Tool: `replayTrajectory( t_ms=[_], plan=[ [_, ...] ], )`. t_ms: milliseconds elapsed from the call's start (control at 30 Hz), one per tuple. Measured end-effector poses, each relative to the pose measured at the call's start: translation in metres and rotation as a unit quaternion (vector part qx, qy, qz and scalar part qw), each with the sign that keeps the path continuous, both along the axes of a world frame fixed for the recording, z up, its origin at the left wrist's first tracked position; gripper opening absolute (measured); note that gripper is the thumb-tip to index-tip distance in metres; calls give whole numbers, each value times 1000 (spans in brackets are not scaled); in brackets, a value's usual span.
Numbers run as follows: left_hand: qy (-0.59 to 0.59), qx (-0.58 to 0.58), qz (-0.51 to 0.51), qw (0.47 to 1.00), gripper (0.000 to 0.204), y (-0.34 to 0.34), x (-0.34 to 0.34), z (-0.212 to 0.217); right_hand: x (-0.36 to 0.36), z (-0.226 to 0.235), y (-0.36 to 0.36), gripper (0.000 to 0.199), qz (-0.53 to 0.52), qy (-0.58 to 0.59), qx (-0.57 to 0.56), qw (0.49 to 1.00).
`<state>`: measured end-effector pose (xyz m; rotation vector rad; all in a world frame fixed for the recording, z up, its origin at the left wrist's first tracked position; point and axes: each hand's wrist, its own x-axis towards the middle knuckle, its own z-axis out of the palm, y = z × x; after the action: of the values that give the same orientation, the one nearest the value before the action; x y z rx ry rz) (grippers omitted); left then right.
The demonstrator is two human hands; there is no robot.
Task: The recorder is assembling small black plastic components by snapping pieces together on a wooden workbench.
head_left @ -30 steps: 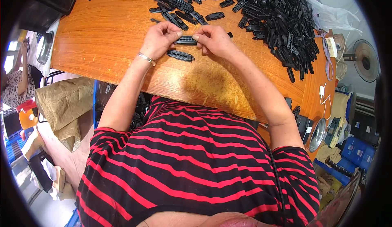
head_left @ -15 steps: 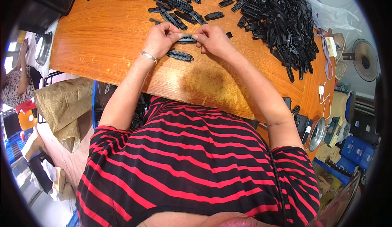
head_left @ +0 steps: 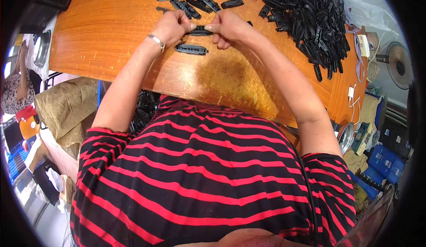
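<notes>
- Hands meet above an orange wooden table (head_left: 111, 38); left hand (head_left: 171, 25) and right hand (head_left: 228, 27) each pinch one end of a black plastic strip (head_left: 199, 30), fingers clamped on it
- Strip's long axis runs left to right, equally near both hands
- Second strip (head_left: 191, 49) lies just below
- Black parts pile (head_left: 310, 20) sits far right
- Pose unchanged from a second ago

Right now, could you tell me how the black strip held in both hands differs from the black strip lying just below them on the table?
The held strip is pinched at both ends by the left hand and right hand; the lying strip rests untouched on the orange table. The held one is partly hidden, the lying one fully visible. Both are black and elongated.
</notes>
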<state>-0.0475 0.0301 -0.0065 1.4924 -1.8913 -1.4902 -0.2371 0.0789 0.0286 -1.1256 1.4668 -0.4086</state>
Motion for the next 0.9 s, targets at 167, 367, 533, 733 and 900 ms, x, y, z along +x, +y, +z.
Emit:
replayTrajectory(
  t_ms=[167, 367, 533, 733, 900],
  plan=[
    [-5, 0, 1, 1000, 28, 3, -2, 11, 0, -6, 1, 23, -1, 40, -1, 999],
    [-41, -139, -18, 989, 23, 6, 4, -11, 6, -7, 7, 21, -24, 44, -24, 998],
    [-16, -100, -98, 990, 17, 9, 19, -13, 12, -3, 26, 23, 10, 59, -37, 997],
    [-110, -337, 31, 935, 18, 11, 33, 11, -30, -2, 37, 18, 50, 316, -311, 895],
    [-150, -498, 31, 854, 29, -9, 40, -1, -56, -6, 35, 22, 68, 439, -397, 803]
  ],
)
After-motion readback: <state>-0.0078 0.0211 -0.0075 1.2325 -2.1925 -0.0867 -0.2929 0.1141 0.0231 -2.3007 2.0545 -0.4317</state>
